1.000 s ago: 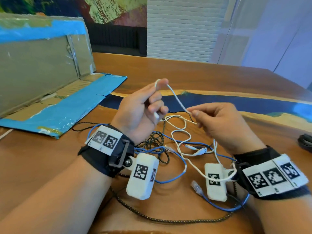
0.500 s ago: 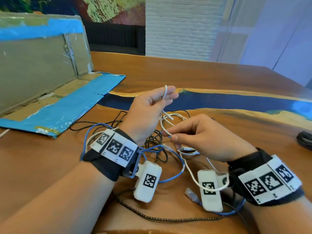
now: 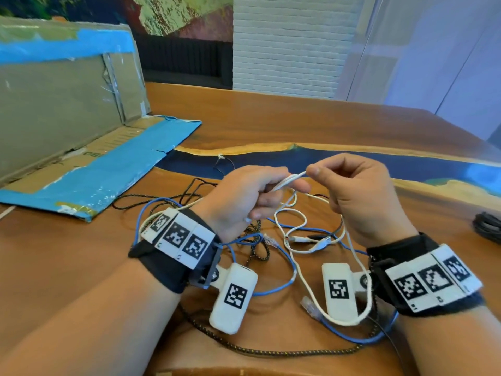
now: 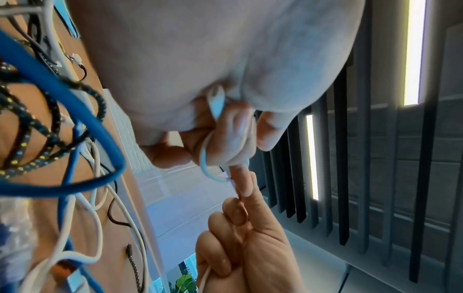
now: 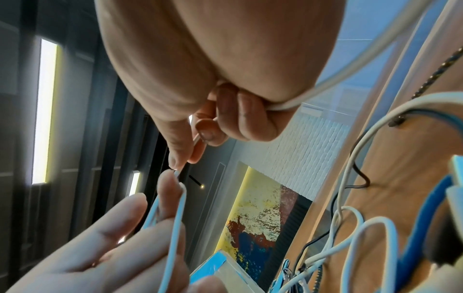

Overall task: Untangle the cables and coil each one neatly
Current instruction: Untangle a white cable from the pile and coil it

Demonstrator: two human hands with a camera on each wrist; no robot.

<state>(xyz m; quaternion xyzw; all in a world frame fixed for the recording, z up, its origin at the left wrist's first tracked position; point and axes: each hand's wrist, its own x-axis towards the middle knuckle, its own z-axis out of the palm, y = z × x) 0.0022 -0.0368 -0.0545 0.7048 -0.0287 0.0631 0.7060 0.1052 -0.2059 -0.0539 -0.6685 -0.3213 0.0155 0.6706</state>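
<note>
A thin white cable (image 3: 288,180) is folded into a short bundle in my left hand (image 3: 271,196), whose fingers curl round it above the tangle. My right hand (image 3: 317,172) pinches the bundle's far tip between thumb and forefinger. From there the white cable drops to the table and loops past my right wrist. The left wrist view shows the white cable (image 4: 204,158) wrapped round curled fingers. In the right wrist view its strands (image 5: 176,222) run along my left fingers. Below lie a blue cable (image 3: 287,270), a black-and-yellow braided cable (image 3: 260,240) and a thin black cable (image 3: 200,185), all crossing.
A cardboard box with blue tape (image 3: 67,126) lies open at the left on the wooden table (image 3: 298,123). A coiled black cable (image 3: 488,226) sits at the right edge. A blue resin strip crosses the table behind my hands.
My right hand dropped under the left, then rose to its right and now pinches the bundle's tip. My left fingers have curled round the white cable.
</note>
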